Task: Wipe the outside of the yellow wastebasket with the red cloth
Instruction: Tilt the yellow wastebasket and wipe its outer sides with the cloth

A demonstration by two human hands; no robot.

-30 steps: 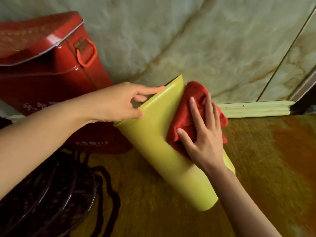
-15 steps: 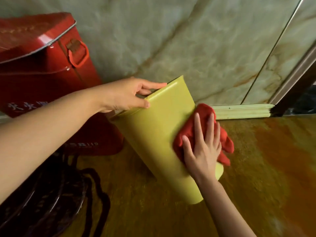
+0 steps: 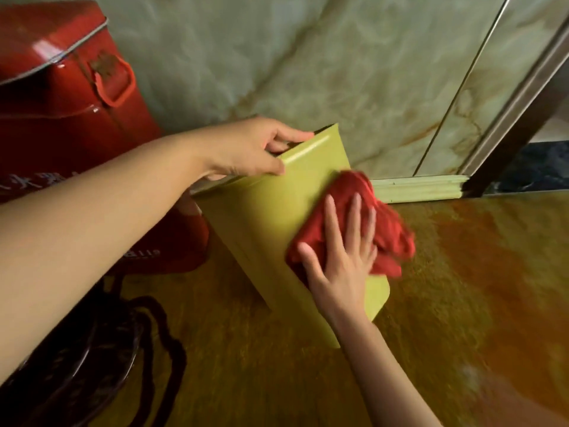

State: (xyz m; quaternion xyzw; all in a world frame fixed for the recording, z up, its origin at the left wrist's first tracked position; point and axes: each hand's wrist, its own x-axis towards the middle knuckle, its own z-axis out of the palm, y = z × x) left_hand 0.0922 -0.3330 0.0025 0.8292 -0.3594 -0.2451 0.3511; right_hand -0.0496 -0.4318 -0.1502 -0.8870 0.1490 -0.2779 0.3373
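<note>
The yellow wastebasket [image 3: 271, 223] stands on the floor near the wall, tilted, with its rim toward the upper left. My left hand [image 3: 252, 149] grips that rim, thumb on the outside and fingers curled over the edge. The red cloth [image 3: 385, 223] is bunched against the basket's right side, partly hanging past its edge. My right hand [image 3: 341, 257] lies flat on the cloth with fingers spread, pressing it to the basket's lower half. The basket's inside is hidden.
A large red metal box [image 3: 70, 109] with a handle stands at the left, just behind the basket. A dark wire object [image 3: 92, 359] sits at the lower left. A marble wall [image 3: 308, 63], pale baseboard [image 3: 418, 189] and door frame [image 3: 523, 97] close the back; brown floor [image 3: 477, 288] spreads right.
My right hand and the cloth slid down the basket's side from near the rim to the lower half, then shifted slightly. The left hand kept its hold on the rim.
</note>
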